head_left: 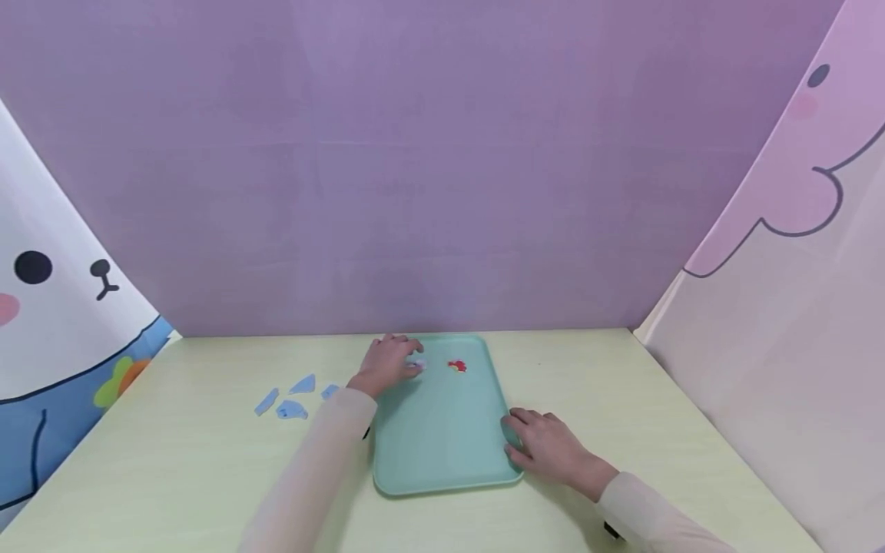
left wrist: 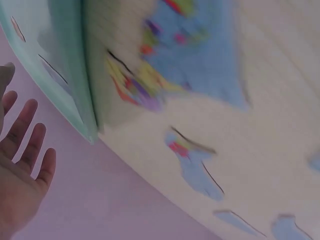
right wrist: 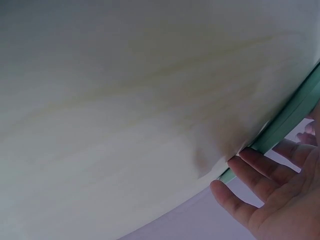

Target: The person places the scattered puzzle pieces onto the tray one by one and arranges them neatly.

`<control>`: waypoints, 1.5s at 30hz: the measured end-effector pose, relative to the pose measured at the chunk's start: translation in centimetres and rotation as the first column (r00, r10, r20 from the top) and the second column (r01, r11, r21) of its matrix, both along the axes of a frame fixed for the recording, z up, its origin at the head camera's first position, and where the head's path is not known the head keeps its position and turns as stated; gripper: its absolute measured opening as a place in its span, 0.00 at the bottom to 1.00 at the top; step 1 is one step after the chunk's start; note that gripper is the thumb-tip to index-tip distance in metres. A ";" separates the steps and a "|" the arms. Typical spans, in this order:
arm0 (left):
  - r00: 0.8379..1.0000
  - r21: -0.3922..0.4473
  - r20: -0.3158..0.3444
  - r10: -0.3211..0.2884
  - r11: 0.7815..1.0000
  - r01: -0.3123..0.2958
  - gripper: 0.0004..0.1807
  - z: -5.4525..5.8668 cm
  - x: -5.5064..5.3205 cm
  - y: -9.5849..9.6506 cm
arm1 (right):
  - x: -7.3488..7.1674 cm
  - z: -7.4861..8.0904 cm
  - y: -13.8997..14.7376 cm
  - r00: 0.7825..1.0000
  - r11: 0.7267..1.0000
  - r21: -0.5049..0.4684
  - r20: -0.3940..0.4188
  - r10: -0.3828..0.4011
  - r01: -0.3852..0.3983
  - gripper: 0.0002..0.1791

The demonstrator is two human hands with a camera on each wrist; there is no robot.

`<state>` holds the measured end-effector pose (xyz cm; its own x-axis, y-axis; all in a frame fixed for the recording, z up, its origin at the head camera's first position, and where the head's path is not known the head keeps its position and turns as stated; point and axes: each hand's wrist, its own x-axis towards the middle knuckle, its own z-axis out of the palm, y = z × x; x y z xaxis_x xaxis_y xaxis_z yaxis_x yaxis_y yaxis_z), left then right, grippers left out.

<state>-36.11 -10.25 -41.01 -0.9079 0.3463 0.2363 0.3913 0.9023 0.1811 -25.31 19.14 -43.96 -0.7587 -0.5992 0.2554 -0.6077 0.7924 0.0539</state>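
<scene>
A pale green tray [head_left: 442, 438] lies lengthwise on the table. My left hand [head_left: 387, 365] is over its far left corner, thumb and fingers spread around a small pale flat piece [head_left: 419, 364]. The left wrist view shows that hand [left wrist: 20, 165] with its fingers apart and nothing gripped. A red flat piece [head_left: 457, 366] lies on the tray to the right of it. At the tray's right rim, my right hand [head_left: 549, 449] rests with loosely bent fingers. In the right wrist view the fingertips [right wrist: 235, 162] are right at the green rim.
Several light-blue, irregular flat pieces [head_left: 292, 409] lie on the table [head_left: 173, 461] left of the tray. A larger blue piece with colourful print [left wrist: 210, 65] shows beside the tray in the left wrist view. A purple cloth wall [head_left: 442, 192] stands behind the table.
</scene>
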 end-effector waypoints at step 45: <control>0.994 -0.090 -0.038 -0.106 0.991 0.102 0.15 -0.1 5.2 -10.3 | -0.2 -0.2 0.1 1.000 1.000 0.001 0.022 -0.014 0.014 0.23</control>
